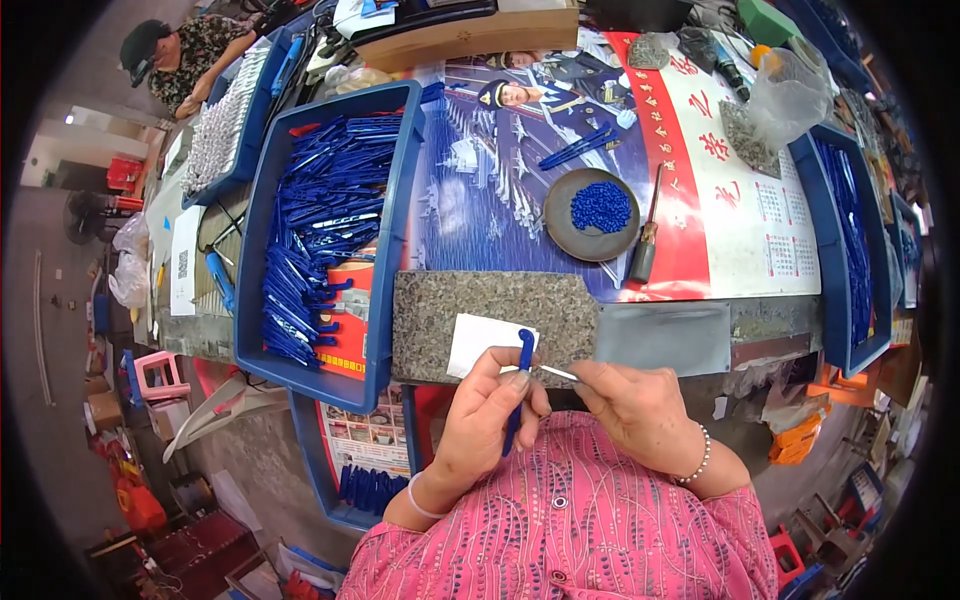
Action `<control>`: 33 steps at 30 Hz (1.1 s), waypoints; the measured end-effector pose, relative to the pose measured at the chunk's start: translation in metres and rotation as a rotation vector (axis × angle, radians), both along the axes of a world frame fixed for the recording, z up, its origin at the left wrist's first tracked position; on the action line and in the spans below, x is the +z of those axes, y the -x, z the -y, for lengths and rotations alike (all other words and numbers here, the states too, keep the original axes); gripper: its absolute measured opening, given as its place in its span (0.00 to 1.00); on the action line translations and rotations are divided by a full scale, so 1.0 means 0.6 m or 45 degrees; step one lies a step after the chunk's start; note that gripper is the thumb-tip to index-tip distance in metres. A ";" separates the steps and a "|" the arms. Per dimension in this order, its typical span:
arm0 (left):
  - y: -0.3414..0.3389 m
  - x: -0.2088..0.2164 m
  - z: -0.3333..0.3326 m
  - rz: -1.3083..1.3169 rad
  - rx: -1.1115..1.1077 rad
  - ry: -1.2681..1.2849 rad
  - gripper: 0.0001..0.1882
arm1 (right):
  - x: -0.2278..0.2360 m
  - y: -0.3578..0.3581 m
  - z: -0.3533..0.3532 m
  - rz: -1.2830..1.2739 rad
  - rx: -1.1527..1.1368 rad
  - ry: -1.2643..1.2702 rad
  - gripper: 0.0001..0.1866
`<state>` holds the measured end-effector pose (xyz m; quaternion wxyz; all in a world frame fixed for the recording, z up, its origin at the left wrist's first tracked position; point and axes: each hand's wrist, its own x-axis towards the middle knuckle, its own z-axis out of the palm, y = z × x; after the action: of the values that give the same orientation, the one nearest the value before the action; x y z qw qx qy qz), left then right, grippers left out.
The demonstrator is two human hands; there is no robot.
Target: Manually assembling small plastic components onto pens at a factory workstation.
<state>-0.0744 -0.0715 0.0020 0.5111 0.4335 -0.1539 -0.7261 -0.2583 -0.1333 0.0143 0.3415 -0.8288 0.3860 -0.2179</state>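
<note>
My left hand (482, 412) is closed round a slim blue plastic handle (525, 352) with a curved top end, held upright in front of my chest. Between the fingertips of my right hand (642, 412) is a thin pale strip (558, 372), its tip pointing at the handle. What exactly the strip is, I cannot tell. Just beyond my hands, a white paper pad (485, 335) lies on a speckled stone slab (440, 300). A round dish (565, 240) of small blue pieces (602, 207) stands farther back, with a screwdriver (645, 250) beside it.
A large blue tray (413, 130) at left holds many blue handles (330, 180). Beyond it stands a bin of white pieces (222, 135). Another blue tray (878, 340) is at right. A wooden box (470, 45) sits at the back; a person (195, 60) is at far left.
</note>
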 end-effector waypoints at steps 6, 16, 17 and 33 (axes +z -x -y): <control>-0.003 -0.002 -0.001 -0.023 -0.009 -0.017 0.11 | -0.003 -0.003 -0.001 -0.028 0.036 -0.011 0.08; -0.003 -0.002 0.001 0.010 -0.044 -0.035 0.10 | -0.011 -0.006 -0.002 -0.042 0.032 0.003 0.08; -0.002 -0.001 0.002 0.021 -0.042 -0.025 0.09 | -0.012 -0.007 -0.003 -0.041 0.032 0.001 0.08; 0.004 -0.001 0.004 0.045 -0.030 -0.064 0.08 | -0.028 -0.003 -0.002 0.070 0.064 -0.275 0.07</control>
<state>-0.0765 -0.0741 0.0016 0.4886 0.4570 -0.1496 -0.7281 -0.2563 -0.1323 -0.0028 0.4449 -0.7903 0.3767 -0.1890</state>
